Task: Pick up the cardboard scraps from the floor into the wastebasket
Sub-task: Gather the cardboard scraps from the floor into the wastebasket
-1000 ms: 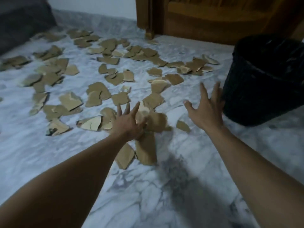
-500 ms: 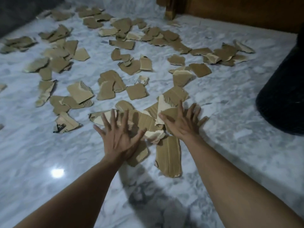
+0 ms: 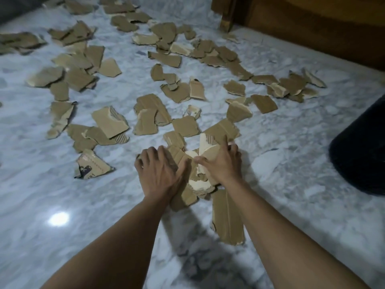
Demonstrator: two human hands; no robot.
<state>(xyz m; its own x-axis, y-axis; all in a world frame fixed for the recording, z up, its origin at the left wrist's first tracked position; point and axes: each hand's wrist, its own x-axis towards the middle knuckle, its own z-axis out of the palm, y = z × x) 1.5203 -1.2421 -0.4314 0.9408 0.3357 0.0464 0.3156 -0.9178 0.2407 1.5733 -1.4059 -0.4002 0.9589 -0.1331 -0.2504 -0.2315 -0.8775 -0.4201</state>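
Several torn brown cardboard scraps lie scattered over the white marble floor. My left hand and my right hand press together from both sides on a small heap of scraps in the middle of the view, fingers curled around the pieces. A long scrap lies just below the heap, beside my right forearm. The black wastebasket stands at the right edge, only partly in frame.
A wooden door and frame run along the back right. A printed scrap lies left of my hands. A lamp glare shines on the floor at lower left. A dark object sits in the far left corner.
Both hands went from spread flat over the scraps to closing inward, bunching the pieces into a heap between them. The view shifted left, so less of the wastebasket shows.
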